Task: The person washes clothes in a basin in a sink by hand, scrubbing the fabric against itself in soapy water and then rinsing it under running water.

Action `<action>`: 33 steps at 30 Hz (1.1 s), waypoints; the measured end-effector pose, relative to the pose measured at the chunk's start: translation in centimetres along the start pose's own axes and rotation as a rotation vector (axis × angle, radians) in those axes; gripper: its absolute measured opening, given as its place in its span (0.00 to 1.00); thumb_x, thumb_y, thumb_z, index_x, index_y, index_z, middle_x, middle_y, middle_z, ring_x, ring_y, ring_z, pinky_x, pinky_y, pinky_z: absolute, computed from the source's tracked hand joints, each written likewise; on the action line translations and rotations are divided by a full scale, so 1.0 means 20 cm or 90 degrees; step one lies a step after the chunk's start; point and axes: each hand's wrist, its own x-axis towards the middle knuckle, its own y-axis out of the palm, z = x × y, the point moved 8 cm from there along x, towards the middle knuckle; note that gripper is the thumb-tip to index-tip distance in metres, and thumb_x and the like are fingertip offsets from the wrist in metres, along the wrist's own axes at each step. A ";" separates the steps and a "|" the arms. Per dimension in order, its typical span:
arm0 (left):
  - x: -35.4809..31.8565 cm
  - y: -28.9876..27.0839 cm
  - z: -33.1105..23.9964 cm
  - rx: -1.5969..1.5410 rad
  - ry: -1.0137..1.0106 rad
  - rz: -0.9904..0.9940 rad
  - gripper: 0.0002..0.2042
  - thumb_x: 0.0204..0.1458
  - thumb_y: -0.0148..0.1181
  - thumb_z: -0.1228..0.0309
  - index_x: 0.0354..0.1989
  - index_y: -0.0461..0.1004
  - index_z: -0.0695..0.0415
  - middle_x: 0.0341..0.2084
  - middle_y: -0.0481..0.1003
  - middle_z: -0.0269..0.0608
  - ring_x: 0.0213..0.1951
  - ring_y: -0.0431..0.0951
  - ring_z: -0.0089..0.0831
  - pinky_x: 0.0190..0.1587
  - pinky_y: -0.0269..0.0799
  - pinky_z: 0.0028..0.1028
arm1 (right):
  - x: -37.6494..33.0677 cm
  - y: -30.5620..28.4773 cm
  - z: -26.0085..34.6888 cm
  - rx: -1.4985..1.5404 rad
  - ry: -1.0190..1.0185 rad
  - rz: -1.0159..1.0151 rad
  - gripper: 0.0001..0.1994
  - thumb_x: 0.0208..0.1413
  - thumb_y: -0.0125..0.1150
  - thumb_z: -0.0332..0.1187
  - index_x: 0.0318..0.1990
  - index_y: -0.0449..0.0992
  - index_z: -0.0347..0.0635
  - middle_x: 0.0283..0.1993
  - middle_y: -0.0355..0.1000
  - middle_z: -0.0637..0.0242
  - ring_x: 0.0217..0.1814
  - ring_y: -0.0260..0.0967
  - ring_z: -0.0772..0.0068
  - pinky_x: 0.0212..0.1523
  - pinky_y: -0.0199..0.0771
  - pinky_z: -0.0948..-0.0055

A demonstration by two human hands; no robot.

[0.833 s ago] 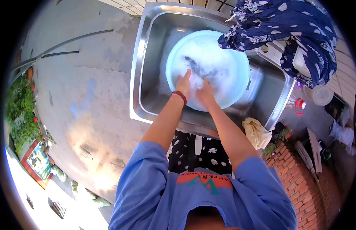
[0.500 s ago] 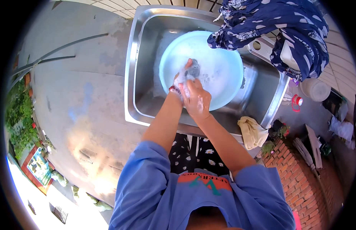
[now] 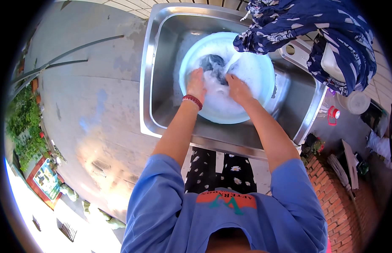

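A pale blue basin [image 3: 268,80] full of white suds stands in the steel sink [image 3: 159,97]. In it a soaked dark cloth [image 3: 211,63] lies half under the foam, between my hands. My left hand [image 3: 197,84], with a red bracelet at the wrist, is at the basin's left side; its fingers close at the cloth's edge, partly lost in suds. My right hand [image 3: 239,89] pinches the cloth's right part, fingertips down in the foam. A whitish stream [image 3: 232,61] runs into the basin just beyond my right hand.
A dark blue patterned cloth [image 3: 284,25] hangs over the sink's far right corner and overhangs the basin. On the floor to the right are a red-topped container [image 3: 333,114], a white bucket [image 3: 357,102] and a brick wall [image 3: 335,211]. Grey paving [image 3: 94,84] spreads to the left.
My hands have moved apart, and the dark cloth has gone from between my palms down into the suds. The whitish stream has appeared. The beige cloth no longer shows at the sink's front right corner.
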 end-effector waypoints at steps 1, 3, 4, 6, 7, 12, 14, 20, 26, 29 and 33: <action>0.00 0.01 0.00 0.005 0.031 -0.016 0.28 0.57 0.49 0.53 0.64 0.55 0.49 0.57 0.60 0.36 0.59 0.59 0.36 0.59 0.55 0.49 | 0.01 0.05 -0.01 0.035 0.038 0.090 0.16 0.49 0.51 0.24 0.48 0.69 0.35 0.45 0.69 0.41 0.52 0.65 0.42 0.53 0.65 0.53; -0.01 0.04 0.02 0.016 0.008 -0.030 0.27 0.56 0.50 0.49 0.62 0.57 0.47 0.55 0.62 0.39 0.53 0.66 0.36 0.54 0.63 0.48 | 0.03 -0.03 0.05 0.103 0.069 0.016 0.18 0.48 0.53 0.26 0.49 0.69 0.36 0.46 0.69 0.41 0.52 0.65 0.41 0.53 0.65 0.54; -0.02 0.07 0.02 0.016 0.009 -0.029 0.27 0.56 0.50 0.49 0.62 0.57 0.47 0.55 0.62 0.39 0.53 0.66 0.36 0.54 0.63 0.48 | 0.02 -0.08 0.11 0.154 0.068 -0.048 0.18 0.48 0.55 0.28 0.49 0.69 0.37 0.45 0.69 0.44 0.50 0.66 0.41 0.52 0.66 0.55; -0.03 0.19 0.00 -0.092 -0.062 0.084 0.33 0.52 0.52 0.41 0.58 0.63 0.53 0.48 0.70 0.38 0.42 0.71 0.33 0.43 0.70 0.36 | -0.04 -0.17 0.27 0.230 0.045 -0.123 0.18 0.47 0.59 0.33 0.47 0.70 0.38 0.43 0.70 0.47 0.45 0.68 0.42 0.48 0.67 0.57; -0.03 0.19 -0.03 -0.097 -0.049 0.073 0.33 0.52 0.52 0.41 0.58 0.63 0.53 0.48 0.70 0.38 0.42 0.71 0.33 0.43 0.70 0.36 | -0.15 -0.19 0.39 0.253 0.001 -0.120 0.18 0.47 0.61 0.35 0.46 0.70 0.39 0.41 0.70 0.48 0.43 0.69 0.44 0.45 0.69 0.58; -0.11 0.24 -0.03 -0.153 -0.115 0.068 0.31 0.50 0.53 0.38 0.49 0.69 0.53 0.36 0.73 0.36 0.35 0.73 0.29 0.37 0.72 0.32 | -0.35 -0.25 0.63 0.186 -0.049 -0.154 0.14 0.54 0.58 0.42 0.33 0.74 0.39 0.31 0.70 0.50 0.31 0.70 0.46 0.32 0.69 0.55; -0.16 0.25 -0.08 -0.226 0.064 0.030 0.20 0.56 0.55 0.51 0.46 0.70 0.54 0.34 0.73 0.35 0.35 0.74 0.28 0.38 0.73 0.30 | -0.23 -0.24 0.54 0.188 0.004 -0.142 0.15 0.56 0.55 0.44 0.30 0.74 0.40 0.31 0.72 0.50 0.32 0.70 0.45 0.32 0.69 0.55; -0.17 0.20 0.03 -0.276 -0.036 -0.029 0.14 0.56 0.54 0.65 0.49 0.67 0.56 0.42 0.71 0.38 0.44 0.73 0.34 0.47 0.70 0.38 | 0.06 -0.12 -0.02 0.064 0.166 -0.065 0.21 0.61 0.47 0.47 0.30 0.75 0.38 0.33 0.74 0.47 0.38 0.70 0.40 0.41 0.68 0.50; -0.09 -0.01 0.00 0.023 0.021 -0.151 0.26 0.53 0.56 0.64 0.60 0.59 0.57 0.54 0.67 0.44 0.55 0.67 0.39 0.54 0.63 0.34 | -0.05 0.13 -0.09 -0.016 -0.045 0.089 0.13 0.53 0.48 0.28 0.44 0.71 0.31 0.40 0.72 0.41 0.47 0.67 0.38 0.48 0.64 0.50; -0.07 0.08 -0.12 0.424 0.262 -0.133 0.30 0.53 0.56 0.59 0.62 0.57 0.58 0.56 0.66 0.47 0.54 0.68 0.41 0.58 0.60 0.33 | 0.02 -0.07 -0.07 0.058 0.106 -0.139 0.14 0.55 0.49 0.29 0.47 0.69 0.31 0.41 0.73 0.44 0.45 0.69 0.40 0.47 0.67 0.51; 0.04 0.21 0.03 -0.134 -0.057 0.082 0.24 0.56 0.53 0.49 0.53 0.67 0.54 0.44 0.75 0.42 0.47 0.74 0.35 0.50 0.69 0.32 | -0.07 -0.19 0.34 0.288 0.040 -0.121 0.11 0.54 0.57 0.38 0.38 0.69 0.40 0.36 0.71 0.48 0.37 0.69 0.42 0.36 0.68 0.52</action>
